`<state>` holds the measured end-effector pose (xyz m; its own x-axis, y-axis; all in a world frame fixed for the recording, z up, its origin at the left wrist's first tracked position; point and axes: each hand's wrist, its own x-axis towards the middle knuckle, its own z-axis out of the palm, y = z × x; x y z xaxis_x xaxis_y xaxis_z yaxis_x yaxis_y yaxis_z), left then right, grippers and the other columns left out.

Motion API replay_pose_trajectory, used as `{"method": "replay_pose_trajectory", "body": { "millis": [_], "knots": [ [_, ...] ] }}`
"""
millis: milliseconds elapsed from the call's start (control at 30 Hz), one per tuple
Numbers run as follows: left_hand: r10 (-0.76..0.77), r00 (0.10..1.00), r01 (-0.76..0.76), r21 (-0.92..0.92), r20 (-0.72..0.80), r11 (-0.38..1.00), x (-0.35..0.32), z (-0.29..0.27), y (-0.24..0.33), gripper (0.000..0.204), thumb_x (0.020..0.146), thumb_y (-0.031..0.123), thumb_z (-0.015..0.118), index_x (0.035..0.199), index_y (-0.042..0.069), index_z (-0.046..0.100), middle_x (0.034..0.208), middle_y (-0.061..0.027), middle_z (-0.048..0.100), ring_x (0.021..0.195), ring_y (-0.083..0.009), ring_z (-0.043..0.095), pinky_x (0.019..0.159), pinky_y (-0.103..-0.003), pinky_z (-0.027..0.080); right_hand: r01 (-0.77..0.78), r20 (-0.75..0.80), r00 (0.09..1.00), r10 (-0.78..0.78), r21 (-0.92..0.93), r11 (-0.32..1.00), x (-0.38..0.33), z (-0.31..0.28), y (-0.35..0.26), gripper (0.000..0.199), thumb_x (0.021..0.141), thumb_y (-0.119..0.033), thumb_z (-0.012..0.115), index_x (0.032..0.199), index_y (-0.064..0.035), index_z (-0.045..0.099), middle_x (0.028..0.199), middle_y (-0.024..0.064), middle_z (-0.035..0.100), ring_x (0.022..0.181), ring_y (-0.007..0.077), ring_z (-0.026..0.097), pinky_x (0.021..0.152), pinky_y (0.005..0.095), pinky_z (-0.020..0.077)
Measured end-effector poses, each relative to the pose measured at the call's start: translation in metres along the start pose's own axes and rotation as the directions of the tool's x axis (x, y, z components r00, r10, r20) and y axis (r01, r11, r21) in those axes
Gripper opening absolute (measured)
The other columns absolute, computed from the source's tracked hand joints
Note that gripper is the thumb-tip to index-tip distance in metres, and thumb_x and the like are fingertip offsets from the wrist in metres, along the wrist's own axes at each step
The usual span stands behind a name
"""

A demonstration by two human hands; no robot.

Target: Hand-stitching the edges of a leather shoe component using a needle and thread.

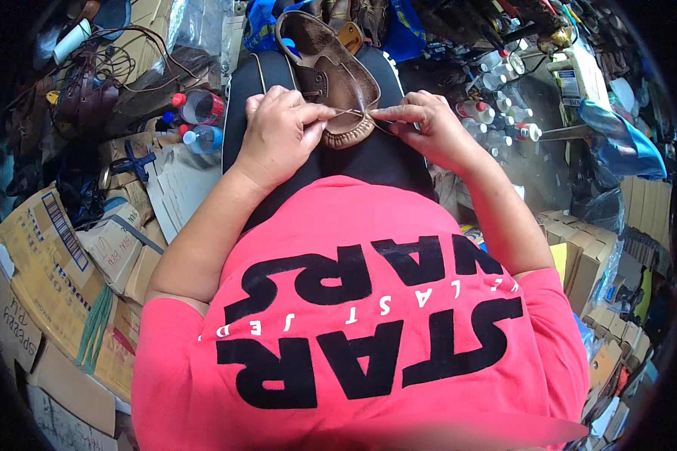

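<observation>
And I'm bending over a brown leather shoe (362, 79), which is lying on my dark trousers (389, 79), its puckered toe facing near and its open heel end reaching far. My left hand (284, 124) is coming in from the left, thumb and forefinger pinching a thin tan thread (346, 112) that is running to the stitched toe. My right hand (431, 126) is facing it from the right, forefinger stretching to the gathered edge, thumb curling just below; whether those fingertips are gripping thread or merely touching, I can't tell. A darker flap (314, 84) with eyelets is sitting at the shoe's left side. Beyond the heel, a blue bag (406, 37) is showing. Capped bottles (203, 107) are standing out on the left, more plastic bottles (496, 113) are crowding the right, and cardboard boxes (49, 255) are filling the near left.
</observation>
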<state>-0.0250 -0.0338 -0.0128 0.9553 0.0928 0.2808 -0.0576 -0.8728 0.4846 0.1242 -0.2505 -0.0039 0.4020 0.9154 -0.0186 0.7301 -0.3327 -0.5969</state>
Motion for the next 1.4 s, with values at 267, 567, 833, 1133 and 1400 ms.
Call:
{"method": "replay_pose_trajectory", "body": {
  "millis": [267,567,833,1133,1400],
  "knots": [
    [0.026,1.000,-0.025,-0.075,0.011,0.997,0.014,0.010,-0.011,0.018,0.075,0.013,0.070,0.089,0.023,0.073,0.076,0.0018,0.050,0.081,-0.0190,0.051,0.077,-0.036,0.035,-0.111,0.146,0.987,0.064,0.341,0.934,0.016,-0.007,0.009,0.045,0.076,0.012,0.053,0.108,-0.0134,0.071,0.082,0.0012,0.046,0.083,0.0131,0.050,0.080,0.0238,0.0410],
    [0.019,0.999,-0.016,-0.064,0.045,0.998,0.016,0.009,-0.012,0.019,0.076,0.012,0.069,0.090,0.024,0.074,0.074,0.0017,0.049,0.080,-0.0187,0.049,0.077,-0.035,0.036,-0.183,0.191,0.975,0.110,0.418,0.890,0.020,-0.006,0.013,0.036,0.082,0.008,0.054,0.106,-0.0119,0.071,0.084,0.0000,0.045,0.084,0.0124,0.047,0.082,0.0222,0.0377],
    [0.038,0.998,-0.034,-0.058,0.052,0.998,0.019,0.010,-0.013,0.019,0.075,0.012,0.069,0.089,0.024,0.074,0.074,0.0017,0.049,0.080,-0.0186,0.049,0.077,-0.034,0.035,-0.181,0.211,0.973,0.098,0.423,0.888,0.021,-0.008,0.015,0.035,0.082,0.007,0.056,0.108,-0.0113,0.071,0.084,-0.0007,0.044,0.085,0.0116,0.046,0.083,0.0216,0.0377],
    [0.077,0.994,-0.068,-0.122,0.077,0.990,0.028,0.017,-0.015,0.020,0.073,0.011,0.070,0.088,0.023,0.074,0.074,0.0023,0.053,0.082,-0.0188,0.051,0.078,-0.035,0.035,-0.182,0.233,0.970,0.075,0.484,0.856,0.021,-0.001,0.027,0.033,0.082,0.005,0.058,0.107,-0.0115,0.071,0.082,-0.0017,0.046,0.085,0.0116,0.046,0.082,0.0220,0.0381],
    [0.325,0.936,-0.316,-0.085,0.132,0.945,0.043,0.009,-0.012,0.013,0.073,0.009,0.069,0.082,0.019,0.071,0.077,0.0012,0.056,0.085,-0.0202,0.054,0.078,-0.036,0.036,-0.164,0.283,0.958,0.053,0.384,0.909,0.026,-0.008,0.018,0.031,0.082,0.003,0.061,0.109,-0.0106,0.070,0.084,-0.0007,0.053,0.087,0.0118,0.049,0.083,0.0239,0.0411]
  ]
}}
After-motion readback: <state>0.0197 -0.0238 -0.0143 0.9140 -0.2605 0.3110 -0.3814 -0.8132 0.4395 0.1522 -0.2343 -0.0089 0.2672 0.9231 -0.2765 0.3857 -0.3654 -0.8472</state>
